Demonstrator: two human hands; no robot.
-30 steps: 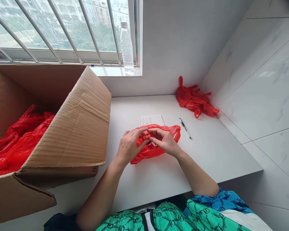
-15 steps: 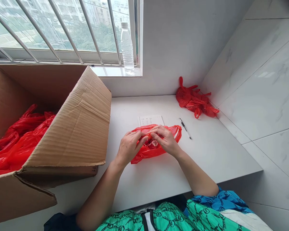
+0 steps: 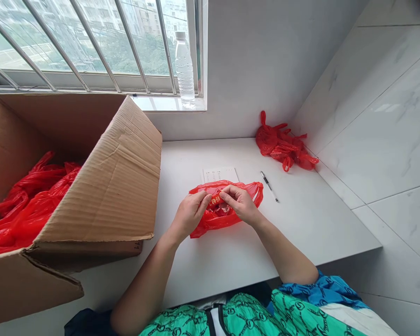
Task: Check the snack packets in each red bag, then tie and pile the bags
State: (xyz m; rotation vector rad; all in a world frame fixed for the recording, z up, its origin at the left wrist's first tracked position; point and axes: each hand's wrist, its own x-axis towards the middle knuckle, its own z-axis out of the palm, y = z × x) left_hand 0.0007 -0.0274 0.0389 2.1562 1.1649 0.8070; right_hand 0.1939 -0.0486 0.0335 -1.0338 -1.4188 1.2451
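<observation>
1. Pinching one end of a small red packet (image 3: 215, 200) between thumb and index finger of the left hand (image 3: 189, 212); apparently pinching the other end likewise with the right hand (image 3: 242, 203).
2. Holding the packet over the open mouth of a red plastic bag (image 3: 210, 228), near the wrapped pieces (image 3: 222, 209) inside.
3. Done already, to judge from this view: opening of the bag on the white table (image 3: 315, 224), taking of the packet in both hands.
4. Not yet done: releasing of the packet. Impossible to tell about any tear in its wrapper.
5. Untouched: notepad (image 3: 220, 175), pen (image 3: 269, 185), red bags in the corner (image 3: 283, 144), cardboard box (image 3: 115, 186) with red plastic (image 3: 45, 200) inside.
</observation>
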